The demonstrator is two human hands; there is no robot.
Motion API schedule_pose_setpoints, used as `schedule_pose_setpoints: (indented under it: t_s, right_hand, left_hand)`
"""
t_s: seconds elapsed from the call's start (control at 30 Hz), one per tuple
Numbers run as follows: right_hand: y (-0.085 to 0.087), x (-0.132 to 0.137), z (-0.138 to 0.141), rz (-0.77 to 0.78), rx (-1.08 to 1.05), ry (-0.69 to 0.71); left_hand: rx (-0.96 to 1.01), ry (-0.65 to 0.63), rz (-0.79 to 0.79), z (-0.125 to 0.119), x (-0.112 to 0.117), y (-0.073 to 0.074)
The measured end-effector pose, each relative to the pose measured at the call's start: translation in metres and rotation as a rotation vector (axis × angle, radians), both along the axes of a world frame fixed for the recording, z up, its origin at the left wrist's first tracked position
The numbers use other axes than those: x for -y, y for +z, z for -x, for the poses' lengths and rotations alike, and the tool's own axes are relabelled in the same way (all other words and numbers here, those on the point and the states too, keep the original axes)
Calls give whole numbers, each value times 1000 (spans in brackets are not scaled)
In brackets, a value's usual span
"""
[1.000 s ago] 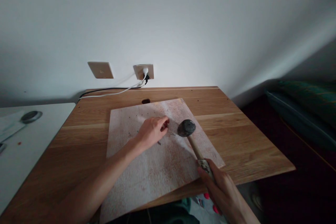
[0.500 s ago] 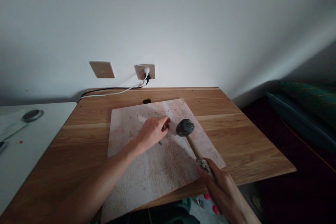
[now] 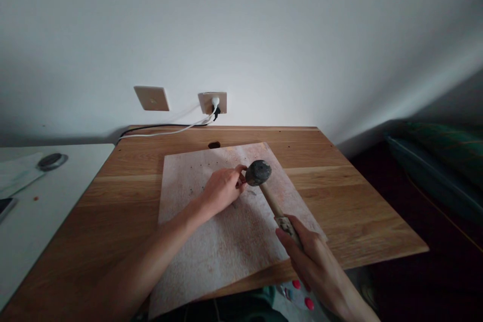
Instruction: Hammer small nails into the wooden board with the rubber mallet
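Note:
My right hand (image 3: 307, 246) is wrapped round the handle of a mallet (image 3: 258, 173) with a dark rounded head and a pale wooden shaft. The mallet's head is beside the fingertips of my left hand (image 3: 225, 187), over the board; whether they touch I cannot tell. My left fingers are pinched together above the board, and what they hold, if anything, is hidden behind the fingers and the mallet head. Beneath both hands lies a whitish, brown-flecked board (image 3: 211, 266) with several small dark dots along its far part.
The board rests on a wooden table (image 3: 362, 211) against a white wall. Two cables (image 3: 162, 134) run along the table's back edge to a wall socket (image 3: 207, 102). To the left stands a white table (image 3: 33, 231) with a round dark object (image 3: 51, 162). Cushions (image 3: 445, 171) lie at right.
The mallet head has moved left and slightly up, close against my left fingertips. My left hand stays pinched near the same spot on the board. The view has shifted slightly.

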State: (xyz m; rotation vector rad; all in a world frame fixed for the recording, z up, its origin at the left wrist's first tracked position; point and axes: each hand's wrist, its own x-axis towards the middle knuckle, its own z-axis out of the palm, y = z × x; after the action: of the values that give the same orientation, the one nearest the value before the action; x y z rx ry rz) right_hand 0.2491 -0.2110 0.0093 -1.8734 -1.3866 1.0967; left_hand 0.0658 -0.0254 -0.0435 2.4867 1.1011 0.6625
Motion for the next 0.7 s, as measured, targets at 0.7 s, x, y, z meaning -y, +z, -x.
schedule_pose_setpoints:
  t_s: [0.7]
  right_hand:
    - [-4,14,3,-169,142,-18]
  left_hand:
    - [-4,-20,43,1,-1,-3]
